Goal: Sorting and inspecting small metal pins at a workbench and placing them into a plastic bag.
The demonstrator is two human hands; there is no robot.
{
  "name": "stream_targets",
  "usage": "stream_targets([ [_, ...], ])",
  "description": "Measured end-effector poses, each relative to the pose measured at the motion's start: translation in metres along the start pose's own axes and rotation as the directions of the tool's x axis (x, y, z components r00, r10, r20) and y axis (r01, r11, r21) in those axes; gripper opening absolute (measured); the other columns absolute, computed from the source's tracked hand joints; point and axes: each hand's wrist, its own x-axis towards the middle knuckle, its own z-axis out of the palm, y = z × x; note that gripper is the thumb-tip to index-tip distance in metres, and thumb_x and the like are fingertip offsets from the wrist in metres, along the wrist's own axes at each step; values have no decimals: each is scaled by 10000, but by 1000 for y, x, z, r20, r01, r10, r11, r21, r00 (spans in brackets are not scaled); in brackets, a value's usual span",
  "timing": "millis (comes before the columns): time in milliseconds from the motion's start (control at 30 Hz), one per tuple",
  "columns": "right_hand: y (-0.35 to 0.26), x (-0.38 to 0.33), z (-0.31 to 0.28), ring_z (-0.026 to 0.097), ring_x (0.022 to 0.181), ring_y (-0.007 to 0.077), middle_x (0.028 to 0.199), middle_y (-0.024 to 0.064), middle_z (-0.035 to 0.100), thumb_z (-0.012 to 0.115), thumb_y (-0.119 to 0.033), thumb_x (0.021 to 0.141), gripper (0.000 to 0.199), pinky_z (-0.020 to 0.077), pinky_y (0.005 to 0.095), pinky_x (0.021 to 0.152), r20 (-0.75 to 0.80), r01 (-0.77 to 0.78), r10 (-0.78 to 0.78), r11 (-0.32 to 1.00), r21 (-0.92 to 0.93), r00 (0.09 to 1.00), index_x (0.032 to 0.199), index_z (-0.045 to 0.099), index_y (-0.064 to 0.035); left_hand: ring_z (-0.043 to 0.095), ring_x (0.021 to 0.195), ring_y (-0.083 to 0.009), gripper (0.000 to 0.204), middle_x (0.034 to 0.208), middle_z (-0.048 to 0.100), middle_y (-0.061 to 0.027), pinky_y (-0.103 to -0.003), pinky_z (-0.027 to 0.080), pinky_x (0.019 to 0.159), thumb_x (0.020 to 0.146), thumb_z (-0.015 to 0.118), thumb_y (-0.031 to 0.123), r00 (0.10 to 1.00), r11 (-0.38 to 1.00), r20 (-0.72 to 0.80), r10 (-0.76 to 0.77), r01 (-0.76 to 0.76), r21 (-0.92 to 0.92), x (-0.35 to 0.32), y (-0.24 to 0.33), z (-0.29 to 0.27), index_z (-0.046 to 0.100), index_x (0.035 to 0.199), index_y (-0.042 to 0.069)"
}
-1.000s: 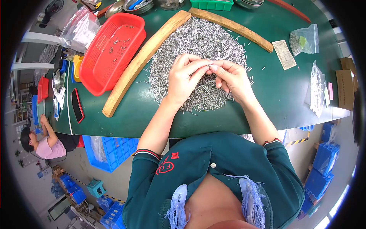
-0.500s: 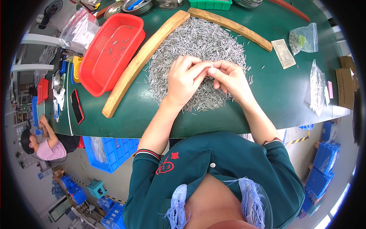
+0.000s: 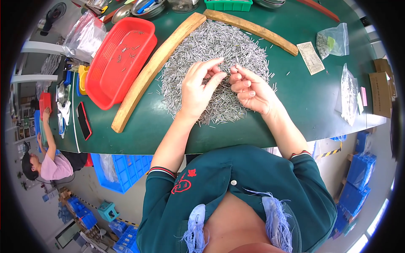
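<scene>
A wide heap of small silvery metal pins (image 3: 219,42) lies on the green table top, and both hands are over its near part. My left hand (image 3: 197,88) is on the heap's left side, its thumb and forefinger curved with a gap between their tips; nothing shows in that gap. Close by on the right, my right hand (image 3: 253,89) has its thumb and forefinger pinched together and the other fingers curled in. Whatever is in that pinch is too small to make out. The two hands are a short way apart and do not touch.
Two wooden bars, a left one (image 3: 156,71) and a right one (image 3: 257,30), border the heap's far side. Left of them stands a red basket (image 3: 95,90) with a few pins. A phone (image 3: 84,121), a banknote (image 3: 311,57) and plastic bags (image 3: 337,40) lie around. Another person (image 3: 55,166) works far left.
My hands, touching at the fingertips before, have come apart. My left thumb and forefinger have spread, and my right hand has turned with its fingers curled. The other person's arm has reached toward a red bin.
</scene>
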Motion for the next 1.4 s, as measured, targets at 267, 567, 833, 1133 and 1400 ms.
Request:
stream_targets([
  [267, 3, -8, 15, 481, 654, 43, 815, 4, 557, 569, -187, 873, 255, 389, 172, 490, -79, 156, -202, 907, -390, 976, 1044, 566, 2, 581, 749, -125, 389, 831, 609, -50, -251, 490, 669, 730, 705, 10, 997, 996, -35, 68, -65, 62, 3, 1, 0, 616, 1106, 53],
  [567, 8, -9, 20, 274, 500, -13, 662, -80, 416, 576, -281, 901, 220, 189, 150, 419, -96, 74, -398, 390, -918, 912, 914, 577, -61, 561, 701, -162, 474, 783, 627, -21, -289, 474, 649, 662, 745, 39, 935, 851, 104, 340, -353, 388, 1, 3, 3, 621, 1117, 89],
  [833, -4, -4, 6, 338, 563, -12, 724, -61, 412, 491, -197, 937, 144, 235, 120, 386, -5, 189, -201, 932, -309, 980, 925, 524, -57, 528, 872, -203, 348, 894, 605, -8, -354, 383, 813, 716, 715, 271, 978, 826, 192, 82, -175, 535, 4, -6, -12, 651, 1023, 120],
  [1133, -2, -3, 9, 350, 588, -2, 755, -45, 427, 486, -241, 950, 171, 225, 119, 409, 75, 284, -281, 844, -454, 957, 970, 514, -73, 520, 857, -172, 106, 847, 566, 30, -336, 346, 812, 772, 655, 170, 953, 806, 300, 36, -205, 555, -1, -13, -4, 666, 877, 163],
  [1400, -1, -5, 12, 364, 602, 7, 758, -39, 443, 497, -213, 943, 145, 245, 127, 424, 95, 264, -248, 851, -454, 964, 939, 517, -70, 567, 838, -143, 126, 896, 600, -19, -283, 426, 764, 785, 661, 81, 998, 973, 54, -11, -2, 231, 4, -4, -8, 680, 908, 97],
])
